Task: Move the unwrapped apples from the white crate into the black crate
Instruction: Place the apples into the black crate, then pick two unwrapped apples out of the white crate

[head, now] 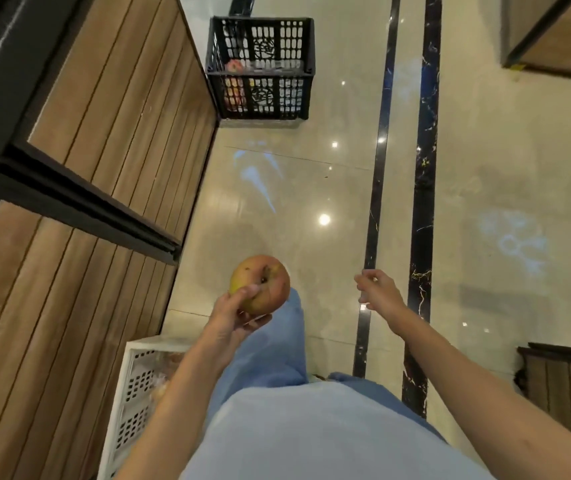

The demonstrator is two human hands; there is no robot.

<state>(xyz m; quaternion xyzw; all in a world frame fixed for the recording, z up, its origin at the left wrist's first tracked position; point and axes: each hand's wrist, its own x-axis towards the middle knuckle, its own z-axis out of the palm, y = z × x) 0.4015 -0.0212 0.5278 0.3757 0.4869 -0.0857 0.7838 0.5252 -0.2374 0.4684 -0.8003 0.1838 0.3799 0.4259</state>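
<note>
My left hand grips a red and yellow unwrapped apple in the air above the floor, stem end up. My right hand hangs free to the right with loosely curled fingers and holds nothing. The black crate stands on the floor far ahead, against the wooden wall, with some apples showing in its left part. The white crate sits at my lower left, partly hidden by my left arm; wrapped fruit shows blurred inside it.
A wooden slatted wall with a black rail runs along the left. The glossy tiled floor between the two crates carries two dark stripes. Wooden furniture stands at the top right and at the right edge.
</note>
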